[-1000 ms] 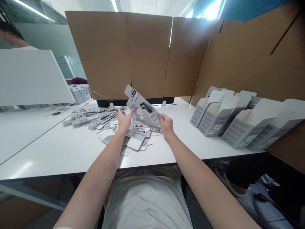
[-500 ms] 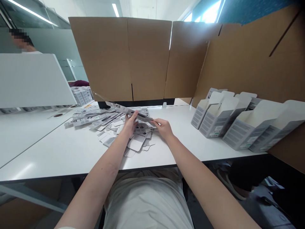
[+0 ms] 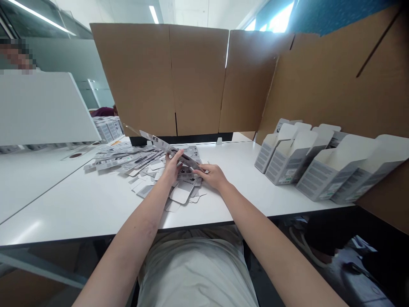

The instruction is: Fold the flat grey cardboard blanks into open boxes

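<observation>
Between my hands is a flattened printed carton (image 3: 162, 145), tilted with its far left end raised. My left hand (image 3: 173, 165) is closed on the middle of it, thumb on top. At its near right end, my right hand (image 3: 212, 175) pinches the edge; the fingertips are partly hidden. Beneath the hands lies a loose pile of flat grey-and-white cartons (image 3: 183, 192), spread out to the left across the white table (image 3: 246, 187).
Several opened, standing cartons (image 3: 322, 175) line the right side of the table. Tall cardboard panels (image 3: 198, 81) rise at the back and right. A white partition (image 3: 44, 106) stands at left, with a person behind it. Stacked cartons (image 3: 110, 129) sit at the far left.
The held carton has tilted more steeply, its left end higher. My right hand has shifted a little left along its end. The person behind the partition has moved left.
</observation>
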`<state>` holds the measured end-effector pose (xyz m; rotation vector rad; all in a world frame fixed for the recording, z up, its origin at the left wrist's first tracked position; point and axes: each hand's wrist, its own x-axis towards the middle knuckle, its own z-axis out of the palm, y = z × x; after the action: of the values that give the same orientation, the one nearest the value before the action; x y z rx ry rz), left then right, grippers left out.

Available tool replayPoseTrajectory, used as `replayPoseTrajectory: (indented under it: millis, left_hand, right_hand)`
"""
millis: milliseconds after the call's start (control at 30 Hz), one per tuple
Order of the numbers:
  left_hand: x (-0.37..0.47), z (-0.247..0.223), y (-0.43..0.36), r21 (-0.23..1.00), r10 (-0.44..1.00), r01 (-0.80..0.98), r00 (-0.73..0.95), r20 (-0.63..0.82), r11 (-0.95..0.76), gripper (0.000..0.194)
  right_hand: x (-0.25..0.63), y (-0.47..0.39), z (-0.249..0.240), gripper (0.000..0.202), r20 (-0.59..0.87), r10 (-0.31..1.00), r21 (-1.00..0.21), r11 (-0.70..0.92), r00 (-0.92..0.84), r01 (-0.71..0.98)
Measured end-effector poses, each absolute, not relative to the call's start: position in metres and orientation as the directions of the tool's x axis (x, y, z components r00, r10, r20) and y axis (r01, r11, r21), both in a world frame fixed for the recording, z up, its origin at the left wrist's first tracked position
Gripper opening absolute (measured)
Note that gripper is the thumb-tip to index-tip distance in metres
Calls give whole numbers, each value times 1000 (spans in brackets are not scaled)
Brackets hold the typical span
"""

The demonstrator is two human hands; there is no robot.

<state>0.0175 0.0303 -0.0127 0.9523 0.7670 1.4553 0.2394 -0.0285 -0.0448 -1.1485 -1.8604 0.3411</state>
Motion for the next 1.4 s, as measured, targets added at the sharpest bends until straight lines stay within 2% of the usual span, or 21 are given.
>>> replayPoseTrajectory:
  millis: [233,600,867,1033,1233,1400]
  left_hand:
    - [21,-8,25,872,990,-473,-10,140,-128,95]
    - [18,-10,35,861,990,-489,-52,130,-139,94]
    - [15,-8,35,889,987,-430,-42,156,-159,76]
    - [21,-5,26,902,988,-404,-87,131,-155,80]
    - [23,-3,19,909,991,-397,-65,113,-130,86]
    - [21,-9,23,922,990,-361,-56,131,-143,80]
  right_hand:
    - [235,-36,-39,48,488,853,-610,487,-188,625]
    - [224,-36,-36,38,454,844,-549,517,-285,657]
    - [226,-40,-31,59,391,870,-566,485,-300,667]
    - [228,-38,-35,66,434,840,-554,534,-326,639]
    - [232,-35,-41,94,503,803,-584,589,-321,558]
    - [233,-38,-40,97,494,808,-582,582,-321,568]
